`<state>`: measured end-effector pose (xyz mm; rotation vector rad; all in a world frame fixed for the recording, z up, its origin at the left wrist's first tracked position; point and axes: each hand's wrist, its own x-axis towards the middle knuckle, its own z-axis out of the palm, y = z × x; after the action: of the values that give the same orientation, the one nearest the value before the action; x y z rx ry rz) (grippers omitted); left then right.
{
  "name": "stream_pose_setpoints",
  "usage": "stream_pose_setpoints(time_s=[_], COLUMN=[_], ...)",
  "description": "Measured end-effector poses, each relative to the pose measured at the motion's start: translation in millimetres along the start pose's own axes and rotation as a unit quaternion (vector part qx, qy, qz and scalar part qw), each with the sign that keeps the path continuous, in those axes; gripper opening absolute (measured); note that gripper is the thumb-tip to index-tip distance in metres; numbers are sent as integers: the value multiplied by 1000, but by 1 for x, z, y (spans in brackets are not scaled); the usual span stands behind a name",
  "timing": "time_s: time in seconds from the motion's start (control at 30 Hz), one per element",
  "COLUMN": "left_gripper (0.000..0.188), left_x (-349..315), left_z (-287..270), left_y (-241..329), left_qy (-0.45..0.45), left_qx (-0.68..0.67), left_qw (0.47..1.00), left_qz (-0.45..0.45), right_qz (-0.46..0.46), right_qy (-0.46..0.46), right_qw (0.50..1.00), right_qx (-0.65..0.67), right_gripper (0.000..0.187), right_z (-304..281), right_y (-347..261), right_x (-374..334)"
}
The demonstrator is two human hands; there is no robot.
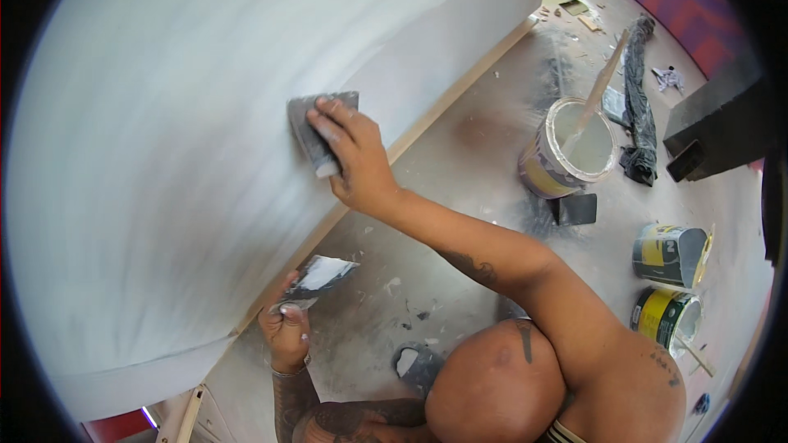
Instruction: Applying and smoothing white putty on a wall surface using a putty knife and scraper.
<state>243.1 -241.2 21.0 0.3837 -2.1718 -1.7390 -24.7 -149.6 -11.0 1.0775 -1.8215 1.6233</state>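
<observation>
My right hand (pixel 359 148) presses a flat grey putty spreader (pixel 305 133) against the white wall panel (pixel 213 164), fingers laid over its back. White smears mark my fingers and the spreader's lower corner. Lower down, my left hand (pixel 286 330) grips a dark putty spreader (pixel 327 279) loaded with white putty, held close to the panel's bottom edge. Putty also spots the left fingertips. My bent knee (pixel 492 381) rises between the arms.
A wooden strip (pixel 460 107) runs along the panel's base. On the dusty floor stand an open bucket (pixel 548 166) with a stick and two smaller tins (pixel 663 253). A black spreader (pixel 578 209), another putty-marked dark piece (pixel 420 365) and crumpled black plastic (pixel 639 98) lie about.
</observation>
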Motion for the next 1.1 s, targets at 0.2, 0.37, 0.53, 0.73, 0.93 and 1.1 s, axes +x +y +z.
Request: stream_pose_setpoints(time_s=[0.2,0.37,0.53,0.73,0.93,1.1], left_gripper=[45,38,27,28,28,26], left_x=[9,16,20,28,28,20], left_z=[17,18,16,28,23,42], left_y=[19,24,-6,12,-20,-51], left_qy=[42,198,83,196,217,166], left_qx=[-297,-470,-545,-460,-344,-294], left_qw=[952,844,780,834,887,904], left_qz=[64,-162,-297,-234,-220,-261], right_qz=[-83,25,-29,142,166,-76], right_qy=[-123,-218,-290,-487,-353,-496], right_qw=[988,972,913,853,913,865], right_qx=[-47,87,284,122,117,8], right_gripper=[66,72,73,65,63,61], right_z=[14,-38,-68,-94,-101,-85], right_y=[-11,-41,-77,-31,-56,-64], right_x=[-33,-48,-62,-116,-96,-103])
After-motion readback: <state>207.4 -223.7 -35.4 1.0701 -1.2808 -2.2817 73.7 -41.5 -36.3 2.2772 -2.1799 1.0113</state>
